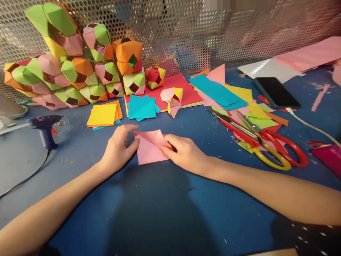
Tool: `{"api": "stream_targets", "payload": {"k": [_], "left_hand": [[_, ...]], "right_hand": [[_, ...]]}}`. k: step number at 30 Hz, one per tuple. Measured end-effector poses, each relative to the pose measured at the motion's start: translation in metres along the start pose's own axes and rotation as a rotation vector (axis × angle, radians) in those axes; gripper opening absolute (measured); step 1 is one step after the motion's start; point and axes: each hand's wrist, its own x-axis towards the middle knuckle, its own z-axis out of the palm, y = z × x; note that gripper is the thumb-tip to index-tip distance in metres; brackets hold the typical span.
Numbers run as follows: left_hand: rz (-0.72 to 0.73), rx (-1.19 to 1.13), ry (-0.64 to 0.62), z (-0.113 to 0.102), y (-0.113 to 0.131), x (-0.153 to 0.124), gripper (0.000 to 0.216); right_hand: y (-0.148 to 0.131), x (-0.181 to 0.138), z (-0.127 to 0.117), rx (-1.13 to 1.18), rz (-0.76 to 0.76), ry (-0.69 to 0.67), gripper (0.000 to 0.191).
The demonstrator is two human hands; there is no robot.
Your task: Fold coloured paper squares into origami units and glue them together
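A pink paper square [149, 151] lies on the blue table [160, 206], its top edge folded over. My left hand [118, 149] pinches the paper's upper left corner with curled fingers. My right hand [183, 153] presses and grips the folded right side. Both hands touch the same sheet.
Stacked paper cubes [80, 67] stand at the back left against a perforated metal screen [213, 28]. Yellow [102, 114] and teal paper squares [141, 106] lie behind the hands. A blue glue gun [45, 129] is left; red scissors [279, 147], yellow scissors [269, 158] and a phone [275, 92] are right.
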Motion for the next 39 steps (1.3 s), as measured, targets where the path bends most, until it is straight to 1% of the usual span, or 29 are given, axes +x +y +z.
{"api": "stream_targets", "payload": {"k": [1, 2, 3, 4, 6, 7, 9, 12, 14, 17, 20, 23, 27, 30, 34, 37, 39], "left_hand": [[-0.089, -0.105, 0.086, 0.002, 0.002, 0.0, 0.036], [-0.176, -0.238, 0.145, 0.003, 0.004, 0.0, 0.042], [-0.266, -0.389, 0.168, 0.004, 0.007, 0.001, 0.045], [-0.361, -0.54, 0.155, 0.004, 0.011, 0.002, 0.046], [-0.542, -0.788, 0.06, 0.004, 0.019, 0.003, 0.045], [-0.607, -0.871, 0.013, 0.004, 0.024, 0.003, 0.044], [-0.663, -0.959, -0.037, 0.004, 0.032, 0.003, 0.042], [-0.675, -0.981, -0.058, 0.006, 0.038, -0.001, 0.042], [-0.682, -0.957, -0.084, 0.007, 0.039, -0.005, 0.043], [-0.652, -0.899, -0.129, 0.01, 0.039, -0.009, 0.044], [-0.606, -0.859, -0.164, 0.011, 0.039, -0.01, 0.043], [-0.573, -0.824, -0.185, 0.012, 0.041, -0.01, 0.037], [-0.566, -0.702, -0.195, 0.011, 0.041, -0.01, 0.039], [-0.55, -0.626, -0.206, 0.01, 0.04, -0.01, 0.04], [-0.569, -0.656, -0.213, 0.009, 0.038, -0.012, 0.036], [-0.611, -0.718, -0.211, 0.01, 0.036, -0.014, 0.032], [-0.632, -0.748, -0.211, 0.01, 0.036, -0.014, 0.03]], "right_hand": [[0.001, 0.002, 0.0, 0.089, 0.114, 0.017, 0.01], [0.001, 0.003, 0.0, 0.175, 0.216, 0.032, 0.008], [0.0, 0.004, -0.001, 0.262, 0.295, 0.042, 0.008], [0.0, 0.005, -0.001, 0.342, 0.345, 0.044, 0.01], [-0.003, 0.004, 0.0, 0.448, 0.383, 0.029, 0.015], [-0.004, 0.004, 0.001, 0.462, 0.387, 0.021, 0.016], [-0.007, 0.002, 0.002, 0.437, 0.377, 0.005, 0.016], [-0.01, 0.002, 0.001, 0.406, 0.347, -0.017, 0.016], [-0.01, 0.003, 0.0, 0.422, 0.342, -0.001, 0.02], [-0.008, 0.005, -0.003, 0.44, 0.377, 0.049, 0.021], [-0.005, 0.006, -0.004, 0.441, 0.416, 0.057, 0.017], [-0.003, 0.005, -0.003, 0.471, 0.443, 0.05, 0.019], [-0.003, 0.005, -0.003, 0.507, 0.446, 0.045, 0.02], [-0.003, 0.006, -0.003, 0.508, 0.422, 0.047, 0.017], [-0.004, 0.005, -0.003, 0.465, 0.339, 0.084, 0.009], [-0.006, 0.002, -0.002, 0.424, 0.181, 0.125, 0.003], [-0.007, 0.0, -0.002, 0.39, 0.058, 0.133, 0.006]]}}
